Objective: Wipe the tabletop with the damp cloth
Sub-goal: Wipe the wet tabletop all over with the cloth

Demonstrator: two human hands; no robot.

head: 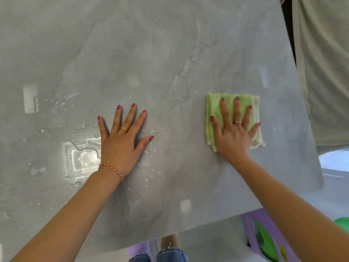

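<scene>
The damp cloth point(214, 118) is a light green terry square, folded, lying near the right edge of the glossy grey marble-look tabletop point(160, 53). The right hand point(234, 133) presses flat on it, fingers spread; the left hand point(120, 140) rests open among water droplets point(83, 125). No writing's readable.

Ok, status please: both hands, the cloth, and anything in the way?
Right hand flat on cloth. Left hand flat on bare tabletop. Droplets remain at left. Nothing in the way.
</scene>
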